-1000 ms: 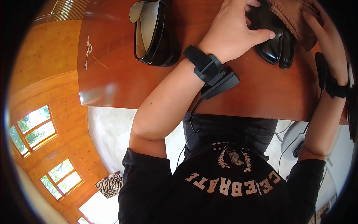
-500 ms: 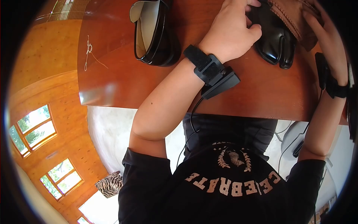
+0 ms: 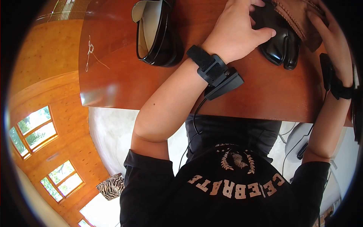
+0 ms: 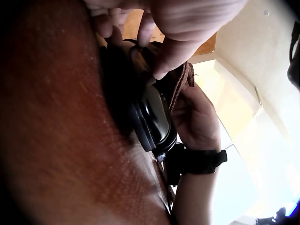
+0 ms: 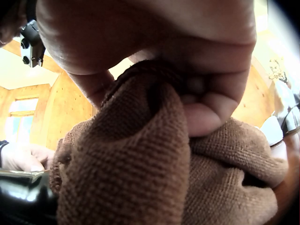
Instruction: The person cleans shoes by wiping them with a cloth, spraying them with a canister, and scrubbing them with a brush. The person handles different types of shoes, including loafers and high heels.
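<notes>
Rough cloth (image 5: 126, 173), v. glossy shoe (image 3: 275, 49)

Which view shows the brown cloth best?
The right wrist view: the brown cloth fills its foreground, its weave clearly visible, with the right hand gripping it. The head view shows part, at the top by the split-toe shoe; the left wrist view, only a narrow strip.

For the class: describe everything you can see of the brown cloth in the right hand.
The brown, coarsely ribbed cloth looks thick and soft, with a darker, braided-looking edge. It is bunched into raised folds, not laid flat. The right hand's grip holds it, fingers curled into the gathered fabric. In the head view it overlaps a glossy black shoe with a split toe; whether the two touch is hard to tell. The top frame edge cuts it off there.
</notes>
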`<state>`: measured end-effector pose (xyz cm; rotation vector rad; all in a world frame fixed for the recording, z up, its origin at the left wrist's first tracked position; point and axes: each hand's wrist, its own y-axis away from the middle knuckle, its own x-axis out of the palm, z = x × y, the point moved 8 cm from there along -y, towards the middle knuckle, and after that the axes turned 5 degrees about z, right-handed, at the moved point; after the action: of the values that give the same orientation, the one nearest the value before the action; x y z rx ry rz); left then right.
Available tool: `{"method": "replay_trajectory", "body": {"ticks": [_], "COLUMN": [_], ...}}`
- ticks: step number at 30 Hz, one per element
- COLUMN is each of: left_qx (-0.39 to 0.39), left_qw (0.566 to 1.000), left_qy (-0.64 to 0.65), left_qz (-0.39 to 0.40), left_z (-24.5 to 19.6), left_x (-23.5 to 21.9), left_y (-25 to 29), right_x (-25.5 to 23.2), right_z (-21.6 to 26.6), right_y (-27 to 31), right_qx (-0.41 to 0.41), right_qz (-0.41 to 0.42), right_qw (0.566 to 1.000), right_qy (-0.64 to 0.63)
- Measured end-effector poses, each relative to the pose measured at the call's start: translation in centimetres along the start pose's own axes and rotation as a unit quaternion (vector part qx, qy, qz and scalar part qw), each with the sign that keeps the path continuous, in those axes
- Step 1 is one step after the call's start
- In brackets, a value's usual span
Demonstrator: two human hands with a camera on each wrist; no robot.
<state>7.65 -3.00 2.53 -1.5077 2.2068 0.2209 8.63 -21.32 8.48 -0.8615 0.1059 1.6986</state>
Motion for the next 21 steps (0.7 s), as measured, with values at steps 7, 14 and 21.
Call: {"method": "replay_trajectory", "body": {"ticks": [7, 14, 21], "left_qx": [0.005, -0.005, -0.007], "left_qw": [1.000, 1.000, 1.000], "left_qy": [0.004, 0.016, 0.015], "left_qz": [0.004, -0.003, 0.009], "left_z": [-0.1, 1.0, -0.4], "left_x": [0.0, 0.4, -0.2], "left_y": [0.1, -0.2, 0.0], "right_x": [0.2, 0.2, -0.5], "right_z": [1.2, 1.5, 0.2], "right_y": [0.1, -0.1, -0.2], "right_qx": [0.001, -0.009, 0.078], "right_qz": [-0.016, 0.001, 0.024], "right_qw": [1.000, 0.999, 0.997], "right_qy": [0.022, 0.045, -0.009]}}
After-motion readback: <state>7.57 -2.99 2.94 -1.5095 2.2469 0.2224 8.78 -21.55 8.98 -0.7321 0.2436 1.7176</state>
